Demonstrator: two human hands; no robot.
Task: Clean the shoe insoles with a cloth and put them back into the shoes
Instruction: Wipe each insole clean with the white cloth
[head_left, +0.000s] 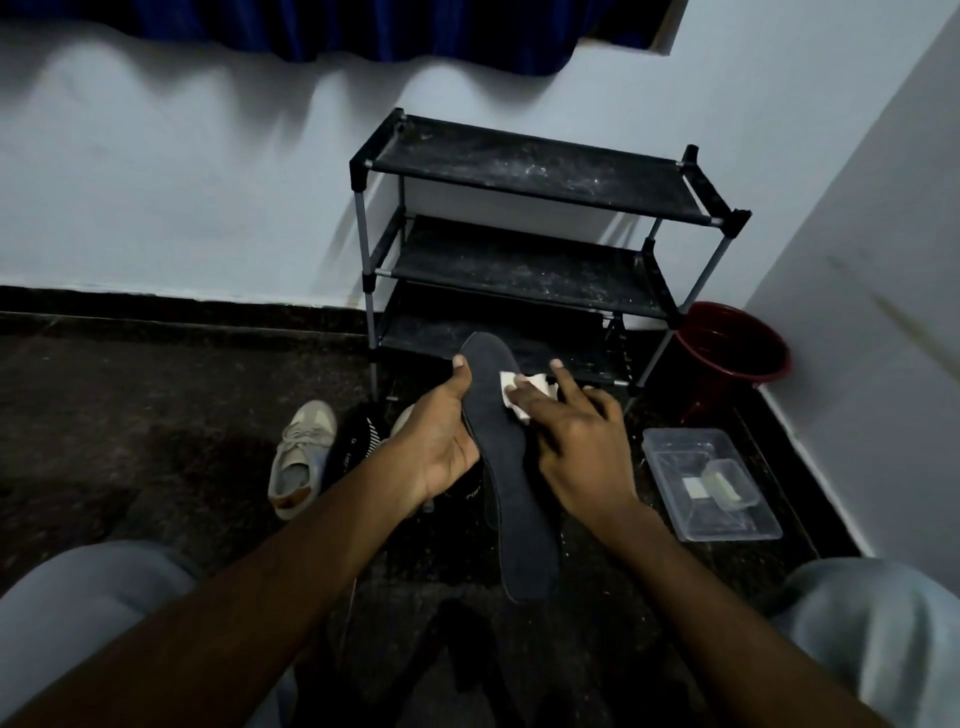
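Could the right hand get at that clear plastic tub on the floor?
Probably yes: the clear plastic tub lies just beside the right hand with nothing between, though that hand is busy pressing a small white cloth.

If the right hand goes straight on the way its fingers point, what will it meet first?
The right hand presses the cloth on the insole, pointing toward its toe end. Likely it first meets the thumb of the left hand there; depth is unclear.
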